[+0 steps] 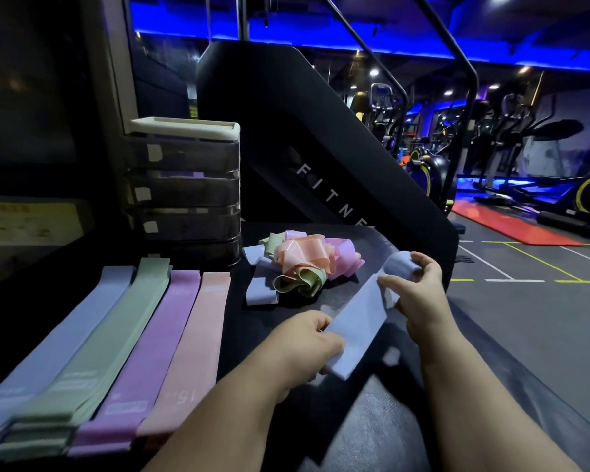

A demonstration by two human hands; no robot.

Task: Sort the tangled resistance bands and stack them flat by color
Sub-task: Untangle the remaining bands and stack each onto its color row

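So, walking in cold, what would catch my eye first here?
Probably the pale blue band held between the left hand and right hand, near the middle. Just beyond it sits a pastel tangle of bands, and at left lie the blue stack, green stack, purple stack and pink stack, side by side.

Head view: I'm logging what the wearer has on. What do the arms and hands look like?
The left forearm and right forearm are bare, no sleeves in view. The left hand and right hand wear no gloves; no watch, bracelet or ring shows.
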